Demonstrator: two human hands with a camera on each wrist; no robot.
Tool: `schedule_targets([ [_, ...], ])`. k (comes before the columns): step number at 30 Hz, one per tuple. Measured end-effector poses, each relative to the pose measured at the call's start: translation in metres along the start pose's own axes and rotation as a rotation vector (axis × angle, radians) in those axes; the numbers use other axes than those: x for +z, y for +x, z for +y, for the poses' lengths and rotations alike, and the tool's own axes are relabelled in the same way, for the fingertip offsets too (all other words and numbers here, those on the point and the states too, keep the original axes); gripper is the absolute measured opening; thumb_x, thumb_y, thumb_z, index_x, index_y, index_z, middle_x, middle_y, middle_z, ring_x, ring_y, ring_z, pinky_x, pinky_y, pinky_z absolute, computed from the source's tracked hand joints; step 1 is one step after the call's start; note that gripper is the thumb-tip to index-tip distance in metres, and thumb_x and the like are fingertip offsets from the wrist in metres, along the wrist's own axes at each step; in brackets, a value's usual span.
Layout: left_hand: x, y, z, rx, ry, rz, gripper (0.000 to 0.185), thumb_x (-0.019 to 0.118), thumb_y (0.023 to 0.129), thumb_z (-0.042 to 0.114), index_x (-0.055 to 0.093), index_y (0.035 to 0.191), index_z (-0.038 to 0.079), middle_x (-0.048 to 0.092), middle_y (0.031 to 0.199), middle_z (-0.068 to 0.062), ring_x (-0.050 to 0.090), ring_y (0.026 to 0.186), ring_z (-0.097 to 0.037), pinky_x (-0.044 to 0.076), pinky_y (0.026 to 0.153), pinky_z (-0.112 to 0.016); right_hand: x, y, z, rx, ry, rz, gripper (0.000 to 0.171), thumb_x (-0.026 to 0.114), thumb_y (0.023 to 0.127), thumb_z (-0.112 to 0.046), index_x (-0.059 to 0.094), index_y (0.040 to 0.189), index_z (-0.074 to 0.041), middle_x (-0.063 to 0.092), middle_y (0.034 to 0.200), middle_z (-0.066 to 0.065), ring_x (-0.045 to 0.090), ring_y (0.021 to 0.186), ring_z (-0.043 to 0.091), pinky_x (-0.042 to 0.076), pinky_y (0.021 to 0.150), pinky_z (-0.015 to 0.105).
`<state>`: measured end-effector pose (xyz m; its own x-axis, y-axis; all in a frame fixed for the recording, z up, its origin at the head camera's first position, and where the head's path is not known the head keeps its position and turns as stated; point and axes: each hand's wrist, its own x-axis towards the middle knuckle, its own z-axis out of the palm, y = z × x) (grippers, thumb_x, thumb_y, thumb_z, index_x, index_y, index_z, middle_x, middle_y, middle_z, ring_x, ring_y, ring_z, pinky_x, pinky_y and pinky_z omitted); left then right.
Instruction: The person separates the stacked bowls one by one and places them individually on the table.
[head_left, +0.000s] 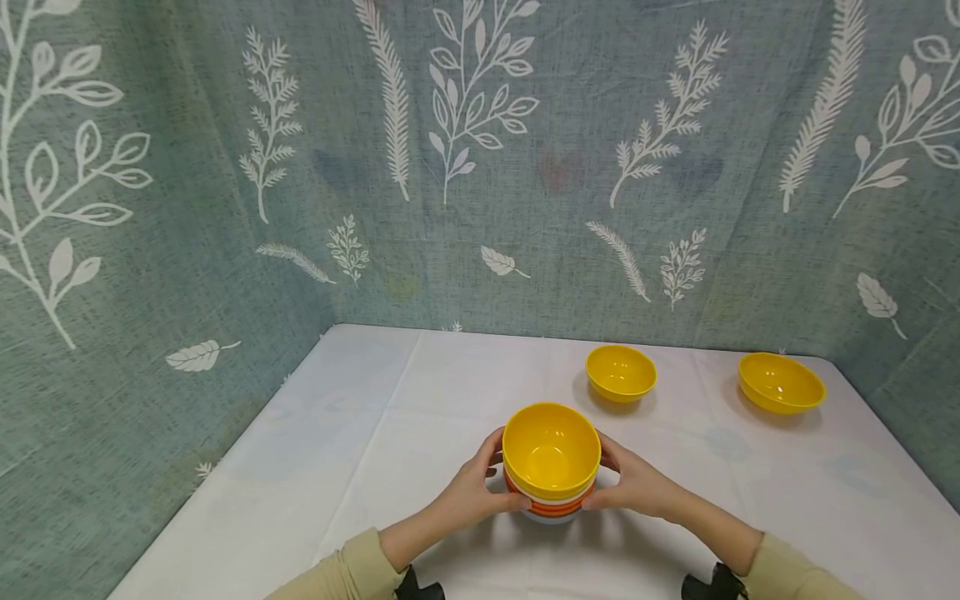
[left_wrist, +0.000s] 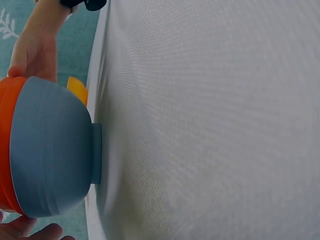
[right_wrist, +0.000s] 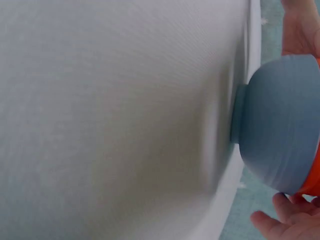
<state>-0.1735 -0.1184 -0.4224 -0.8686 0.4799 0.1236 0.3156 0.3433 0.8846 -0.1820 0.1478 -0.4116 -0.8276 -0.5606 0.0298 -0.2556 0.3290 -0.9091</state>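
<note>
Presently a bowl stack (head_left: 551, 467) is gripped between left hand (head_left: 468, 492) and right hand (head_left: 637, 483), fingers curled; the counter (head_left: 360, 433) is touched by its base.

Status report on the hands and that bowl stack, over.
Left hand and right hand grip the bowl stack from both sides. Stack on white tablecloth. Two yellow bowls beyond, apart.

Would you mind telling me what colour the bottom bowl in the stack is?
The bottom bowl is grey-blue, clearest in the left wrist view.
</note>
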Motion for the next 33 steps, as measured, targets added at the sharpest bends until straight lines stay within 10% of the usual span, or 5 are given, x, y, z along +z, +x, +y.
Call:
schedule_targets([
  [33,-0.005,0.016,0.02,-0.024,-0.011,-0.023,0.104,0.076,0.07,0.044,0.011,0.148,0.016,0.027,0.149,-0.003,0.035,0.129,-0.028,0.028,0.102,-0.059,0.005,0.0,-0.001,0.065,0.02,0.024,0.092,0.075,0.075,-0.029,0.021,0.143,-0.002,0.034,0.143,0.018,0.037,0.125,0.041,0.029,0.102,0.057],
])
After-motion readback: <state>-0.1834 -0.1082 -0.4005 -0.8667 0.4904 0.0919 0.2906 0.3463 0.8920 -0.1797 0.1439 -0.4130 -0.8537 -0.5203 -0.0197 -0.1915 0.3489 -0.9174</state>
